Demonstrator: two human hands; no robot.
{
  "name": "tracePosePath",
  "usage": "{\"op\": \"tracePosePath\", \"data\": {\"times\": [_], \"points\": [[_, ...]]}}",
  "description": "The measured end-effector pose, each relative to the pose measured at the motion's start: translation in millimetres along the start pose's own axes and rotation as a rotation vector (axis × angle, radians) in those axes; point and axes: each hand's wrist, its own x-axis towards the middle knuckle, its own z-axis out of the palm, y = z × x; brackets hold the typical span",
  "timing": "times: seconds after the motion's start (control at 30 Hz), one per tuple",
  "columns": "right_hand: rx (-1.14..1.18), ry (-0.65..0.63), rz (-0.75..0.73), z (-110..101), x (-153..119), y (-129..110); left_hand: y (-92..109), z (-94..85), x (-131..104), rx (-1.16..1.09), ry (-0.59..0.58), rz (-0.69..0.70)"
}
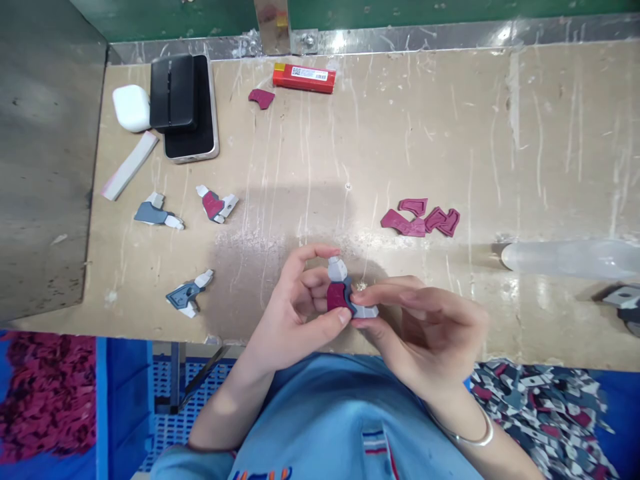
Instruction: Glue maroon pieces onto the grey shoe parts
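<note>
The held piece [337,296] is white, slate-grey and maroon; the loose panels [413,228] to the right are plain maroon; the tabletop [400,133] is tan with whitish streaks; the far box [303,79] is red, yellow at its left end, with a black-printed white label; the near shirt [325,413] is light blue; the near-left heap [50,393] is maroon; the near-right heap [545,417] mixes white, slate-grey and maroon.

Looks onto a scuffed, pale-streaked tan desk [425,133]; ends in a metal strip [425,37] bright with glare, an upright metal bracket [273,33] and a green wall [425,9]; has a grey metal panel [45,167] at left and blue perforated plastic [173,433] below
</note>
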Motion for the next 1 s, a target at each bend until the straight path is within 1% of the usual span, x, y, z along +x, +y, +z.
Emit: {"op": "tracePosePath", "data": {"times": [0.23, 0.37, 0.57, 0.67, 0.77, 0.83, 0.93, 1.0], "points": [[-0.021, 0.024, -0.030, -1.6, 0.5, 4.8, 0.1, -1.1, -3.9, 0.130, 0.034, 0.019], [-0.031, 0.035, 0.004, -1.0, -0.4, 5.0, 0.8, -0.8, -0.9, 0.158, 0.063, -0.012], [-0.001, 0.048, 0.005, -0.2, -2.8, 8.9, -1.0, -5.0, 2.5, 0.162, 0.045, -0.015], [0.013, 0.050, 0.026, 0.6, -4.9, 9.8, -1.8, -3.5, -0.2, 0.200, 0.064, 0.033], [0.010, 0.053, 0.141, 0.4, -5.1, 6.6, -3.1, 3.3, -6.5, 0.339, 0.130, 0.148], [-0.022, 0.018, 0.208, -1.3, -2.3, 2.9, -4.2, 8.8, -10.5, 0.457, 0.160, 0.218], [-0.092, -0.044, 0.225, -5.0, 4.9, -2.0, -5.7, 13.9, -13.1, 0.562, 0.161, 0.262], [-0.103, -0.054, 0.230, -7.0, 9.4, -3.5, -6.6, 14.1, -12.8, 0.601, 0.160, 0.280]]}}
